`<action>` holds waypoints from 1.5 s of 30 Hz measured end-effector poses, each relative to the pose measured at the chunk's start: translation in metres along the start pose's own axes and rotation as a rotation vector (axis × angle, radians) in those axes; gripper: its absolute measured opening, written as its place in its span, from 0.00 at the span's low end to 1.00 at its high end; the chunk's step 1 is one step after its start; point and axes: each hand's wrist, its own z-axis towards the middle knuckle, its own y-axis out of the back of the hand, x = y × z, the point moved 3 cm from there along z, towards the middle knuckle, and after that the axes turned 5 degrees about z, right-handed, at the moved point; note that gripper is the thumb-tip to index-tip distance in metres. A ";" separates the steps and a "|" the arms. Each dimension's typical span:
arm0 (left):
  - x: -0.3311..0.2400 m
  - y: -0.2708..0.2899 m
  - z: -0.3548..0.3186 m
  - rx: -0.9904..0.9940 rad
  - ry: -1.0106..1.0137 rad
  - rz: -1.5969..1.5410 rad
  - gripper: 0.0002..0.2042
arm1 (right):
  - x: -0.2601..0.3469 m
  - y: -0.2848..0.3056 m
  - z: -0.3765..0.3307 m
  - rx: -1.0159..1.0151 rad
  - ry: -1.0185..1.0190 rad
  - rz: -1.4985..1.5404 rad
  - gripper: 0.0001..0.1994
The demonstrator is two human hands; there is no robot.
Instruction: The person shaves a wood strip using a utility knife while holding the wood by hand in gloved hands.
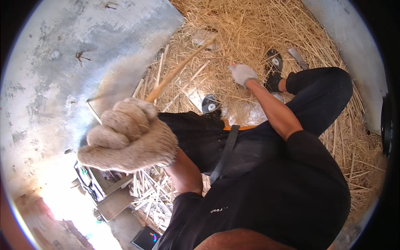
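Note:
My left hand (129,135), in a thick tan knit glove, is raised close in front of the left side of my body. Its fingers are curled into a fist round the near end of a long yellow-brown stick (177,71). From the fist the stick slants away to the far right, down toward the straw. My right hand (242,75), in a pale knit glove, is low over the straw between my feet, its fingers drawn together. A small red tip shows at those fingers; what they hold, if anything, is hidden.
Straw and thin shavings (250,29) cover the floor around my sandalled feet. A worn grey-white wall (83,54) stands at the left, another (354,41) at the right. A wooden box (112,193) and a dark phone-like device (146,238) are at the lower left. A flat strip (298,58) lies beyond my right foot.

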 end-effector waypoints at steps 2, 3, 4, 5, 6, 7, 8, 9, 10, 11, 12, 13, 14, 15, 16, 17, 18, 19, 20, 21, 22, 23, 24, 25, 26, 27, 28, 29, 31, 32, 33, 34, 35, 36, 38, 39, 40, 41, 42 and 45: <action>0.005 0.013 0.003 0.114 -0.023 -0.118 0.29 | 0.018 0.018 -0.021 -0.055 0.053 -0.029 0.24; 0.008 0.024 0.009 0.101 0.007 -0.168 0.29 | 0.050 0.036 -0.036 -0.129 0.135 0.039 0.24; 0.013 0.031 0.014 0.088 0.032 -0.231 0.29 | 0.089 0.056 -0.045 -0.216 0.215 0.103 0.25; 0.016 0.033 0.017 0.082 0.045 -0.296 0.29 | 0.109 0.066 -0.051 -0.228 0.203 0.256 0.25; 0.013 0.040 0.017 0.014 0.015 -0.200 0.28 | 0.130 0.066 -0.059 -0.218 0.196 0.419 0.26; 0.012 0.038 0.017 -0.146 -0.017 -0.027 0.27 | 0.153 0.074 -0.074 -0.238 0.332 0.541 0.26; 0.009 0.029 0.015 -0.306 -0.049 0.148 0.27 | 0.171 0.082 -0.091 -0.210 0.418 0.603 0.26; 0.008 0.020 0.013 -0.465 -0.078 0.314 0.27 | 0.188 0.091 -0.107 -0.184 0.499 0.662 0.26; 0.008 0.015 0.011 -0.572 -0.015 0.264 0.25 | 0.200 0.100 -0.124 -0.107 0.533 0.657 0.25; 0.012 0.020 0.011 -0.396 -0.012 0.146 0.25 | 0.207 0.101 -0.133 -0.029 0.567 0.652 0.23; 0.014 0.030 0.011 -0.216 -0.011 0.032 0.25 | 0.210 0.097 -0.135 -0.035 0.574 0.658 0.23; 0.014 0.035 0.010 -0.036 -0.008 -0.081 0.25 | 0.211 0.090 -0.137 -0.040 0.580 0.663 0.22; 0.013 0.036 0.009 -0.008 -0.015 -0.093 0.26 | 0.212 0.084 -0.139 -0.046 0.588 0.667 0.21; 0.012 0.037 0.008 0.019 -0.021 -0.105 0.26 | 0.212 0.083 -0.140 -0.063 0.608 0.625 0.20; 0.011 0.035 0.010 0.049 -0.033 -0.119 0.26 | 0.212 0.084 -0.137 -0.084 0.633 0.583 0.20; 0.009 0.034 0.009 -0.047 -0.028 -0.015 0.27 | 0.212 0.085 -0.134 -0.105 0.659 0.540 0.19; 0.007 0.029 0.006 -0.143 -0.023 0.089 0.27 | 0.210 0.081 -0.131 -0.134 0.663 0.511 0.19; 0.003 0.025 0.007 -0.236 -0.026 0.186 0.28 | 0.209 0.076 -0.127 -0.173 0.674 0.481 0.19; 0.001 0.025 0.009 -0.290 -0.032 0.241 0.28 | 0.208 0.072 -0.124 -0.211 0.685 0.451 0.18; 0.001 0.024 0.009 -0.312 -0.022 0.219 0.29 | 0.207 0.069 -0.123 -0.231 0.681 0.442 0.18; 0.002 0.023 0.009 -0.335 -0.020 0.193 0.29 | 0.206 0.068 -0.122 -0.254 0.685 0.433 0.18; 0.001 0.023 0.008 -0.359 -0.017 0.168 0.29 | 0.206 0.066 -0.121 -0.277 0.689 0.423 0.18; 0.003 0.030 0.009 -0.380 0.067 0.048 0.29 | 0.205 0.062 -0.120 -0.274 0.677 0.397 0.18; 0.012 0.041 0.011 -0.238 0.046 -0.125 0.29 | 0.204 0.061 -0.120 -0.273 0.669 0.369 0.17; 0.023 0.059 0.012 -0.095 0.019 -0.287 0.29 | 0.205 0.060 -0.121 -0.267 0.667 0.343 0.17; 0.025 0.067 0.016 0.059 -0.016 -0.446 0.29 | 0.208 0.060 -0.120 -0.269 0.679 0.345 0.17; 0.012 0.049 0.007 -0.227 -0.084 0.038 0.30 | 0.205 0.060 -0.119 -0.277 0.683 0.338 0.17; 0.009 0.046 0.006 -0.326 -0.053 0.111 0.31 | 0.194 0.058 -0.121 -0.277 0.675 0.327 0.17; 0.016 0.036 0.009 -0.507 0.023 0.234 0.32 | 0.115 0.032 -0.086 -0.301 0.517 0.206 0.19; 0.021 0.052 0.019 -0.429 0.049 0.092 0.31 | 0.070 0.013 -0.068 -0.225 0.400 0.122 0.21; 0.018 0.053 0.020 -0.321 -0.012 0.050 0.31 | 0.024 0.006 -0.042 -0.027 0.170 -0.025 0.22; 0.018 0.055 0.019 -0.206 -0.068 0.004 0.30 | 0.034 0.023 -0.028 -0.168 0.196 0.006 0.23; 0.013 0.058 0.016 -0.105 -0.103 -0.005 0.30 | 0.050 0.032 -0.038 -0.265 0.214 0.038 0.23; 0.014 0.052 0.020 0.026 -0.098 -0.195 0.27 | 0.067 0.041 -0.047 -0.365 0.233 0.072 0.23; 0.018 0.045 0.008 -0.163 -0.024 -0.117 0.27 | 0.153 0.092 -0.093 -0.245 0.226 0.624 0.25; 0.023 0.032 0.011 -0.236 -0.001 -0.104 0.28 | 0.178 0.113 -0.111 -0.281 0.410 0.720 0.24; 0.022 0.026 0.014 -0.264 0.054 -0.111 0.28 | 0.199 0.124 -0.134 -0.300 0.597 0.828 0.23; 0.019 0.021 0.015 -0.283 0.031 -0.072 0.28 | 0.212 0.132 -0.148 -0.210 0.598 0.800 0.23; 0.014 0.016 0.013 -0.302 0.005 -0.019 0.28 | 0.223 0.135 -0.163 -0.110 0.599 0.781 0.22; 0.008 0.010 0.008 -0.259 0.017 -0.043 0.28 | 0.225 0.121 -0.165 -0.056 0.610 0.650 0.21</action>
